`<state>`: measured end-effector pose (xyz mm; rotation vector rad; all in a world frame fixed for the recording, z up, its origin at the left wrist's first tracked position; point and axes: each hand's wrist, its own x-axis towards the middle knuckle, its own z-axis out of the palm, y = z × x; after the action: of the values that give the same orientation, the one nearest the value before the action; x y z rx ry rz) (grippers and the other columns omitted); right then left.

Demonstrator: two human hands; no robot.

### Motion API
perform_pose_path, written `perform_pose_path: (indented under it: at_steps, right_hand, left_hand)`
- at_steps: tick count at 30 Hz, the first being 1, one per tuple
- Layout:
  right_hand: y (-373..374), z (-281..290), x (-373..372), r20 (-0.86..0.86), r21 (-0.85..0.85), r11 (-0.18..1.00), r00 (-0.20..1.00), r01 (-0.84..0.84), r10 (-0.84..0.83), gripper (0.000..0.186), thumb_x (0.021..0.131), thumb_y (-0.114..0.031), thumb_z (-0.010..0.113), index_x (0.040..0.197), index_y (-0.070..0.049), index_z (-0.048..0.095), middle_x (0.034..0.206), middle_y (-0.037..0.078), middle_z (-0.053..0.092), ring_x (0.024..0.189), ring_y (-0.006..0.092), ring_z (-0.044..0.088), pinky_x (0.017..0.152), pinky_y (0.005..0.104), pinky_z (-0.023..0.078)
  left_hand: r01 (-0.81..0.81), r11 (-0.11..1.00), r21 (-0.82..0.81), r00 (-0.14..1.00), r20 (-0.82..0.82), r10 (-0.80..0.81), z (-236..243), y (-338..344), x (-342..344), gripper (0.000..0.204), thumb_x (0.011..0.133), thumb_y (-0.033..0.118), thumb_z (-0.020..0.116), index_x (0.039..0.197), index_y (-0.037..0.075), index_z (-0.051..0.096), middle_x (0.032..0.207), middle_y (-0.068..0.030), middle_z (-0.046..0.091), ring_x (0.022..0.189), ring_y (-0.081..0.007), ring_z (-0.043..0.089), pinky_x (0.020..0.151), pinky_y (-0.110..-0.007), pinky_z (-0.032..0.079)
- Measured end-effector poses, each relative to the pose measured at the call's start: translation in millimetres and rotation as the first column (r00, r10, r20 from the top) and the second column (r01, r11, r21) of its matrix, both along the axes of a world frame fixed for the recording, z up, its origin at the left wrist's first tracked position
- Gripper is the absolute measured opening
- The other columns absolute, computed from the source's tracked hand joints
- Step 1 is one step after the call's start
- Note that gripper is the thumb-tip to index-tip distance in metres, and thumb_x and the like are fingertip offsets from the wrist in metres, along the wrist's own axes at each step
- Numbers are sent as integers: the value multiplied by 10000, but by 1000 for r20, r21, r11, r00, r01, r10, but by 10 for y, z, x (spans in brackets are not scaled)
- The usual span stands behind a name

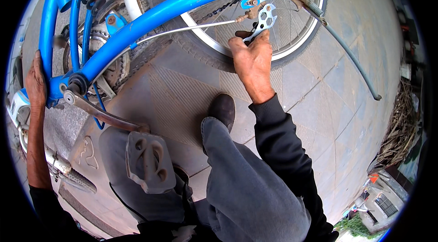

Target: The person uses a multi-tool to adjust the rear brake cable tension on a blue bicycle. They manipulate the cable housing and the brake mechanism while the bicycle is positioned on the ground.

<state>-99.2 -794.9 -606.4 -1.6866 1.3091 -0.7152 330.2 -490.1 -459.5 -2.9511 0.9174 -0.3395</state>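
The wrench (266,17) is in the person's right hand (253,57), thumb and fingers clamped on its lower end, its head showing inside the wheel's (284,53) rim edge. It is a flat, silvery plate with hexagonal holes and open notches. The left hand (36,80) lies against the bike's glossy blue frame (182,3), fingers together; whether they grip, one cannot tell. Brown rust marks the crank (107,117); the pedal (142,179) is dull grey. Ribbed, patterned paving (315,100) spreads beneath.
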Motion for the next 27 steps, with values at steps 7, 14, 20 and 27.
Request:
perform_pose_path:
  at_steps: [7, 14, 20, 27]
  right_hand:
    - [-4, -8, -8, 89, 34, 999, 996, -19, 16, 405, 678, -180, 657, 896, 75, 430, 718, 210, 605, 680, 358, 611, 683, 407, 472]
    - [-21, -65, -35, 157, 44, 998, 987, -35, 27, 356, 683, -162, 652, 897, 46, 458, 729, 181, 616, 678, 328, 616, 686, 390, 473]
    - [-18, -16, -39, 121, 42, 998, 992, -41, 35, 341, 691, -166, 640, 910, 42, 484, 732, 175, 619, 668, 331, 613, 680, 385, 472]
    - [-9, -64, -30, 118, 17, 1000, 993, 14, -16, 360, 690, -148, 615, 958, 56, 488, 789, 231, 614, 759, 387, 607, 737, 418, 453]
  left_hand:
    - [115, 993, -24, 986, 124, -111, -33, -1, -74, 562, 969, 468, 271, 1275, 53, 496, 1048, -223, 602, 905, -285, 604, 887, -338, 421]
    - [78, 995, -66, 996, 57, -74, -6, -79, -162, 542, 977, 438, 278, 1227, 26, 527, 887, -223, 607, 772, -267, 589, 795, -347, 434]
    - [104, 991, -81, 991, 97, -96, 3, -74, -175, 506, 978, 413, 297, 1233, 39, 522, 939, -230, 610, 817, -289, 600, 822, -346, 430]
    - [109, 993, -39, 992, 75, -106, 15, -145, -297, 467, 978, 376, 282, 1289, 86, 477, 1161, -207, 567, 1067, -336, 553, 934, -343, 392]
